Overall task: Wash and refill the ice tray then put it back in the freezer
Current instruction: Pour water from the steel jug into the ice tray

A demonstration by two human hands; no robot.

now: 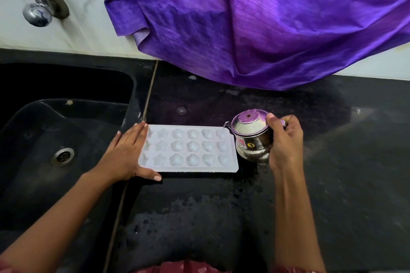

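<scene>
While my right hand (285,139) has its fingers (291,122) curled round the little steel pot (253,137), thumb up by the lid, the pot leans toward the tray with its spout (226,125) just over the right-hand rim. My left hand (126,153) lies flat, its fingers (135,133) straight and close together across the left end of the ice tray (188,169). The thumb runs along the near edge, pressing rather than gripping. The tray sits level on the wet black bench (221,206), close beside the sink (66,117).

I cannot tell whether any cell holds water yet, but I judge this to be the refill step. The spout hangs at the very edge, so a quick tip would send water onto the bench instead of into the corner cell. The lid could slip if my thumb eases. A flat palm on a wet bench may also let the tray skate toward the sink.
</scene>
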